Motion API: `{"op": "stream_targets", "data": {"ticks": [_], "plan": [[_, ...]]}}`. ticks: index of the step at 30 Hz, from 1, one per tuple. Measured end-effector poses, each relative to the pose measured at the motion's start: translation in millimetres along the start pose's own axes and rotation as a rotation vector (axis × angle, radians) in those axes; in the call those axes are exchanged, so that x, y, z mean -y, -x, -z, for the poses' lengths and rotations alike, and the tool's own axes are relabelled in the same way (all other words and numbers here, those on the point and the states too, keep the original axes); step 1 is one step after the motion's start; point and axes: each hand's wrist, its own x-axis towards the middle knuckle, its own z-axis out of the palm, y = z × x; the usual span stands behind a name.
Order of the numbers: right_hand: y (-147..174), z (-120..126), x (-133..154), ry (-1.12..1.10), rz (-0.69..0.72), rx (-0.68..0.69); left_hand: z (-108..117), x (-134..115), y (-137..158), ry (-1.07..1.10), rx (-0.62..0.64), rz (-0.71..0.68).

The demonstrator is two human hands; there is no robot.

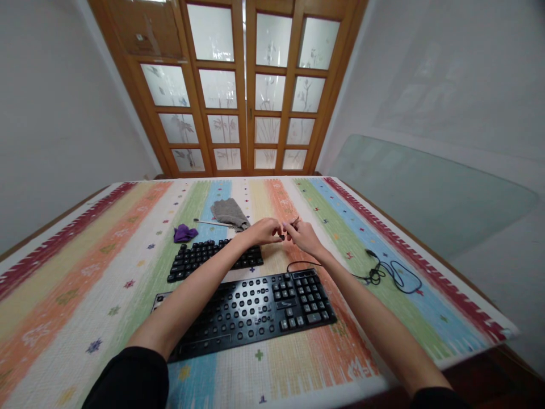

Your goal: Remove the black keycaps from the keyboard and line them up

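My left hand [266,231] is closed in a pinch above the table. A small black keycap [281,237] shows at its fingertips. Close against it, my right hand [303,237] has its fingers curled together; a thin dark bit shows by them, too small to name. Below my forearms lies a black keyboard [251,309], its left and middle parts stripped of caps, while keys remain on the right side. Loose black keycaps [193,261] stand in rows behind it, partly hidden by my left forearm.
A grey cloth [230,213] lies beyond the keycaps, near a thin white stick [213,222] with a dark tip. Left of them is a crumpled purple cloth [184,233]. The keyboard's cable [377,274] coils at right on the striped tablecloth [119,284]. Wooden glass doors [247,85] stand behind.
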Motion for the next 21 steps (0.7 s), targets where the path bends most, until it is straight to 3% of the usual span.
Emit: {"op": "stream_targets", "data": {"ticks": [13, 19, 21], "plan": [[9.6, 7.3, -12.7, -0.04, -0.082, -0.038, 0.8, 6.6, -4.5, -0.03, -0.005, 0.062], [46.0, 13.7, 2.4, -0.135, -0.109, 0.062, 1.1, 12.2, -8.8, -0.103, 0.023, 0.097], [62.2, 13.4, 10.4, -0.136, -0.048, 0.12, 0.1, 12.4, -9.4, -0.113, 0.029, 0.111]]}}
